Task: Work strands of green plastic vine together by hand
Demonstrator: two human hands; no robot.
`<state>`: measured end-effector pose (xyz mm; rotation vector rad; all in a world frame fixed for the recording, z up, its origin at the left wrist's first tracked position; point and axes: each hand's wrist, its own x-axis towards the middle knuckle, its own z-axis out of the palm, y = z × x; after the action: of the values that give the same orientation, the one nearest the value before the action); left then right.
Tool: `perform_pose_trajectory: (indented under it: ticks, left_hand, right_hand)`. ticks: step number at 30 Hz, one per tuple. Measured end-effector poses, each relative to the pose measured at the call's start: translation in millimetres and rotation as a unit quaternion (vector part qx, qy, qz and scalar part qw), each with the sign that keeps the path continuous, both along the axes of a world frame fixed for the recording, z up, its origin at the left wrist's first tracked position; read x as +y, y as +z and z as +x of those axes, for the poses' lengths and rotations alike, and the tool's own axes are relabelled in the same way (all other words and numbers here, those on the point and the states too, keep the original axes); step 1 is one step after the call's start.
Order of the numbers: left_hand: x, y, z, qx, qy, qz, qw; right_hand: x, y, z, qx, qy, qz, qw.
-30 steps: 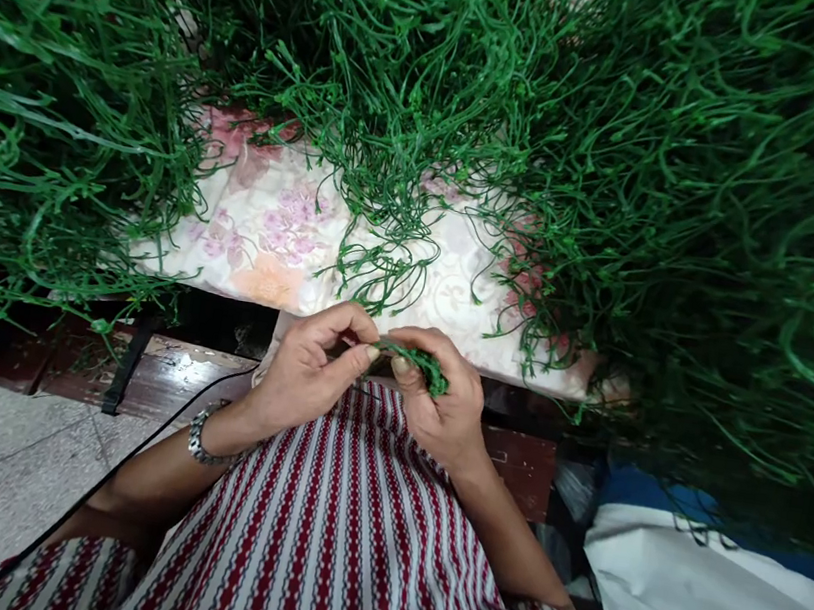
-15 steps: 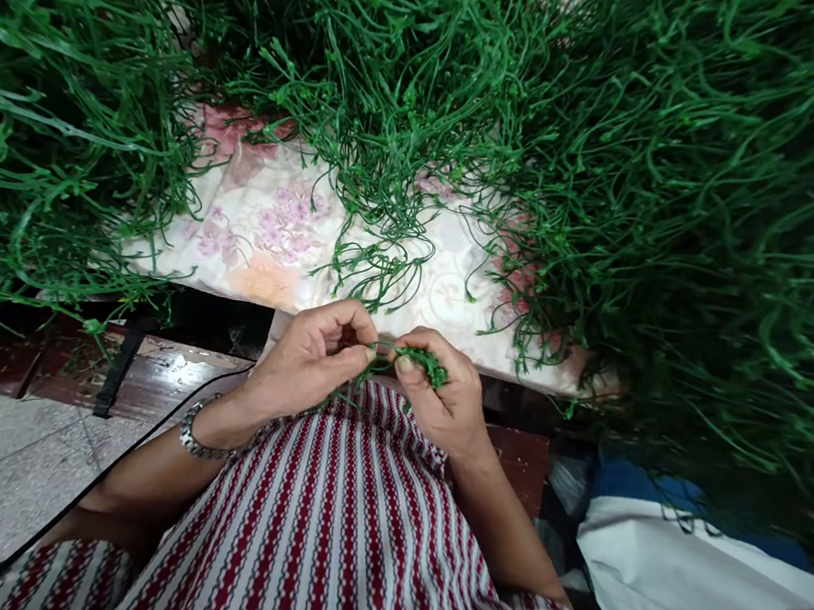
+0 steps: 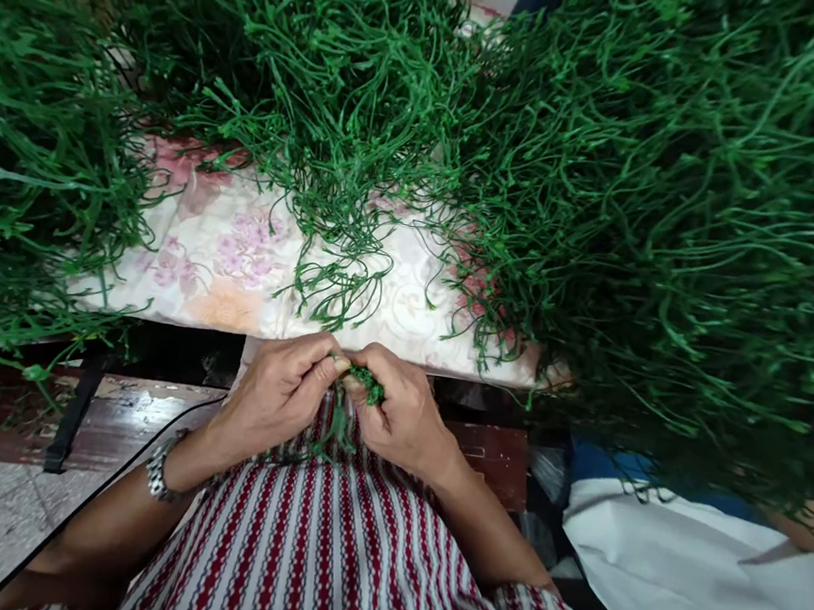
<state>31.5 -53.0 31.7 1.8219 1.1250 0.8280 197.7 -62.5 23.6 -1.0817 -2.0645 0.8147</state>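
Observation:
My left hand (image 3: 284, 394), with a metal watch (image 3: 161, 470) on its wrist, is closed in a pinch, thumb against the fingertips. My right hand (image 3: 398, 413) is closed too, its fingers curled round a small clump of green artificial plant sprigs (image 3: 369, 383) that shows past the thumb. The two hands almost touch, just in front of the table edge and above the striped garment. Thin green stems (image 3: 338, 429) hang down between them. What exactly lies between the left fingertips is mostly hidden, but green shows there.
Large heaps of green plastic-looking stems (image 3: 659, 179) cover the table's back and both sides. Loose stems (image 3: 340, 286) trail over the floral tablecloth (image 3: 240, 251). Below the table lies a dark red wooden bench (image 3: 135, 408). Another person's white clothing (image 3: 679, 576) is at the right.
My hands have drawn closer together and sit lower in view, with green stems now hanging between them. The whole scene has shifted slightly left and down as the camera moved.

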Motion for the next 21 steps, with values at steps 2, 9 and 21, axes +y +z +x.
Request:
perform_pose_trajectory:
  ticks: [2, 9, 21]
  left_hand:
    - [0, 1.5, 0, 0.008, 0.008, 0.025, 1.0]
    - [-1, 0.6, 2, -0.122, 0.034, 0.096, 0.987]
    - [6, -0.9, 7, -0.423, 0.04, -0.273, 0.863]
  right_hand:
    - [-1, 2.3, -1, 0.015, -0.011, -0.023, 1.0]
    - [1, 4.7, -2, 0.101, -0.001, -0.096, 0.99]
    - [14, -1.7, -7, 0.233, 0.113, -0.188, 0.948]
